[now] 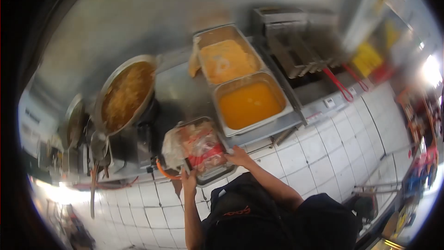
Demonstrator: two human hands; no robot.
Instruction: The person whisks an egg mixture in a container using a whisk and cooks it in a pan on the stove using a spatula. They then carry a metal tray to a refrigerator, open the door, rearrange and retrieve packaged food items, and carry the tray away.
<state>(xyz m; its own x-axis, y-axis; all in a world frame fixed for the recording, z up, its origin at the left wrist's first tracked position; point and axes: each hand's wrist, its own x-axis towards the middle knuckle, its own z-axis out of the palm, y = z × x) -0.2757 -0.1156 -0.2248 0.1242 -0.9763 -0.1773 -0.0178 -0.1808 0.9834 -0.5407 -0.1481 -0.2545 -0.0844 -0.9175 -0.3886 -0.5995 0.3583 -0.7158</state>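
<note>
A metal pan (218, 176) is at the near edge of the steel counter, between my two hands. Pale pink raw meat (196, 140) lies in it, with red-printed plastic (211, 156) over part of the meat. My left hand (188, 180) grips the pan's near left corner, and the fingers of my right hand (237, 156) are closed on its right rim. A whitish cloth (173, 150) hangs at the pan's left side. Just beyond stands a steel pan of orange liquid (251, 104), and behind that one of orange-yellow powdery coating (226, 60).
To the left, a large pot (127, 95) holds brown, bubbling contents. Fryer baskets (293, 53) with red handles (338, 84) sit at the right. An orange hose (165, 170) curves below the counter. White tiles (319, 143) cover the floor.
</note>
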